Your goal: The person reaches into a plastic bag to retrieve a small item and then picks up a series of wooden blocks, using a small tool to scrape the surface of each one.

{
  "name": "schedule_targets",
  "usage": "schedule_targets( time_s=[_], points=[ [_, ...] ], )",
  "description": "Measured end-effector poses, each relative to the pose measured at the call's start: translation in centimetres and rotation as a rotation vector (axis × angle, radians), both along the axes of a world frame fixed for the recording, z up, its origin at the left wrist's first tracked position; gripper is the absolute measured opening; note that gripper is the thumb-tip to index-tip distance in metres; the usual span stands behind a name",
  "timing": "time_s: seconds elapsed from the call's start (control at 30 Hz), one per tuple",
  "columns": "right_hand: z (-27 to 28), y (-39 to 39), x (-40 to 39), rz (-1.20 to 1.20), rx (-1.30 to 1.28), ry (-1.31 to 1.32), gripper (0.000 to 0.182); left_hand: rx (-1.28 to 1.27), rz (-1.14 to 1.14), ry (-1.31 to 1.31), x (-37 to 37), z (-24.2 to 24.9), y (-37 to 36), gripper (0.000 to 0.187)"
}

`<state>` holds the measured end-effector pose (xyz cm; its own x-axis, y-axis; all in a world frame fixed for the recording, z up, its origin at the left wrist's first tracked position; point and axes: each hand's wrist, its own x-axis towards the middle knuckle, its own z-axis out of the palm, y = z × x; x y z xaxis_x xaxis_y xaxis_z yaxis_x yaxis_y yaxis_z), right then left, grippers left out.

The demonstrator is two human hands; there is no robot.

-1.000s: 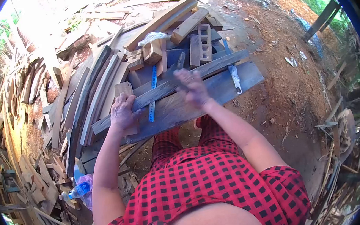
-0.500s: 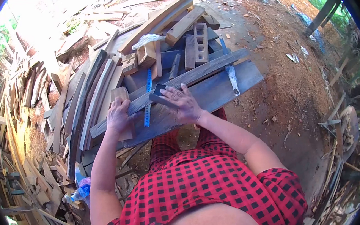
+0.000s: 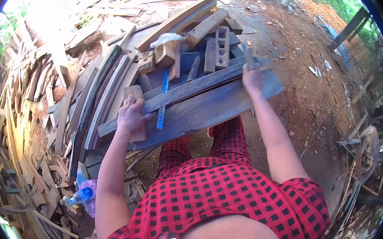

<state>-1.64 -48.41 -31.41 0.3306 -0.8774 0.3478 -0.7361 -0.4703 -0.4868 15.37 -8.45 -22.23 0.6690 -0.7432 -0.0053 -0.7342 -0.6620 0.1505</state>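
A long narrow wooden strip point(image 3: 193, 88) lies slantwise over a wide dark board point(image 3: 204, 105) in front of me. My left hand point(image 3: 130, 116) is closed over the strip near its left end, thumb on the near side. Toward the strip's right end, my right hand point(image 3: 252, 77) is wrapped round a small dark block point(image 3: 249, 59), held against the wood. A short piece of wood point(image 3: 138, 133) sits crosswise under the left hand. A blue printed strap point(image 3: 160, 117) passes under the strip between my hands.
Behind the strip are a block with square holes point(image 3: 222, 47), a wooden block point(image 3: 165, 55) and a plastic bag point(image 3: 166, 39). Curved planks point(image 3: 106, 97) lie at the left. A plastic bottle point(image 3: 82, 195) stands low left, and wood chips cover the ground point(image 3: 312, 108).
My right hand has slid the dark block rightward along the strip, from near the middle to the right end. My left hand stays on the strip.
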Motion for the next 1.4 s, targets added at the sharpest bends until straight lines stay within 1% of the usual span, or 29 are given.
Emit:
schedule_targets(
  time_s=[0.03,0.07,0.1,0.17,0.27,0.33,0.37,0.4,0.43,0.47,0.5,0.53,0.57,0.63,0.67,0.73,0.77,0.8,0.83,0.87,0.9,0.97,1.0,1.07,1.17,1.27,1.3,1.37,1.4],
  points=[
    [1.2,4.1,0.3,0.242,0.152,-0.170,0.042,-0.004,0.001,0.012,0.1,0.1,0.2,0.046],
    [0.0,8.1,0.9,0.415,-0.048,-0.287,0.038,-0.049,-0.052,-0.076,0.7,-1.2,0.7,0.049],
    [0.9,12.6,1.0,0.565,-0.139,-0.328,0.040,-0.044,-0.044,-0.078,0.9,-1.4,1.0,0.049],
    [0.4,18.5,1.8,0.890,-0.395,-0.260,0.042,-0.040,-0.042,-0.053,0.9,-1.4,0.8,0.050],
    [1.6,20.9,2.7,1.014,-0.284,-0.157,0.044,-0.021,-0.038,-0.025,1.3,-1.6,0.9,0.053],
    [0.6,16.9,3.2,0.951,-0.279,-0.213,0.044,-0.001,-0.008,-0.003,1.6,-1.6,1.5,0.056],
    [0.6,14.8,3.2,0.879,-0.239,-0.268,0.045,-0.126,-0.053,0.003,1.5,-1.4,1.7,0.060],
    [1.0,13.3,2.6,0.732,-0.263,-0.225,0.048,-0.248,-0.097,0.003,1.3,-1.2,2.5,0.065],
    [0.3,10.9,2.3,0.666,-0.197,-0.158,0.047,-0.241,-0.062,-0.008,1.1,-0.9,3.7,0.065],
    [-0.8,9.2,2.2,0.511,-0.165,0.030,0.048,-0.321,-0.030,-0.234,1.0,-0.5,4.7,0.068],
    [-1.3,7.6,2.1,0.435,-0.161,0.194,0.051,-0.397,-0.011,-0.462,1.0,-0.2,5.8,0.072],
    [-0.7,7.5,2.0,0.407,-0.022,0.182,0.053,-0.501,0.092,-0.454,1.1,-0.5,7.5,0.068],
    [-0.7,8.0,2.3,0.414,-0.022,0.181,0.053,-0.498,0.098,-0.456,1.2,-1.4,9.2,0.068],
    [-0.5,9.2,2.9,0.300,0.037,0.197,0.052,-0.629,0.515,-0.447,1.4,-4.1,12.4,0.058],
    [-0.8,10.8,3.8,0.287,-0.053,0.199,0.047,-0.630,0.534,-0.449,1.3,-5.5,13.3,0.058],
    [0.4,16.4,5.1,0.596,-0.239,0.150,0.043,-0.673,0.635,-0.203,1.1,-7.5,15.3,0.044],
    [1.8,19.9,6.2,0.756,-0.163,0.034,0.042,-0.669,0.651,-0.207,1.0,-7.8,15.7,0.044],
    [1.0,22.8,7.7,0.877,-0.252,-0.052,0.044,-1.013,0.653,0.165,1.0,-8.0,15.5,0.041],
    [3.3,26.3,8.5,1.067,-0.040,-0.038,0.049,-1.341,0.618,0.554,0.9,-8.1,15.1,0.037],
    [3.6,29.7,9.5,1.159,-0.106,0.026,0.048,-1.327,0.720,0.649,0.0,-6.4,14.7,0.036],
    [3.9,32.7,10.4,1.247,-0.174,0.090,0.048,-1.326,0.718,0.645,-0.2,-6.5,14.8,0.036],
    [5.2,37.4,12.2,1.405,-0.126,0.104,0.050,-1.432,0.660,0.783,0.0,-7.2,15.3,0.036],
    [5.6,39.1,13.0,1.408,-0.129,0.096,0.050,-1.556,0.576,0.861,0.3,-7.9,15.3,0.038],
    [6.1,41.4,13.9,1.501,0.028,0.123,0.051,-1.586,0.544,0.864,0.5,-8.2,15.5,0.039],
    [5.7,40.2,13.9,1.590,-0.053,0.097,0.051,-1.606,0.480,0.876,0.3,-8.6,16.1,0.042],
    [7.0,35.9,11.7,1.484,-0.034,0.062,0.052,-1.399,0.608,0.912,-0.6,-6.4,16.2,0.045],
    [6.3,33.4,10.9,1.423,0.025,0.067,0.052,-1.406,0.609,0.912,-0.4,-6.6,16.3,0.045],
    [5.1,27.7,8.5,1.286,-0.008,-0.012,0.051,-1.293,0.641,0.664,0.1,-7.1,15.9,0.053],
    [5.5,25.2,6.5,1.138,-0.045,0.035,0.047,-1.297,0.633,0.673,-0.1,-6.6,15.4,0.053]
  ],
)
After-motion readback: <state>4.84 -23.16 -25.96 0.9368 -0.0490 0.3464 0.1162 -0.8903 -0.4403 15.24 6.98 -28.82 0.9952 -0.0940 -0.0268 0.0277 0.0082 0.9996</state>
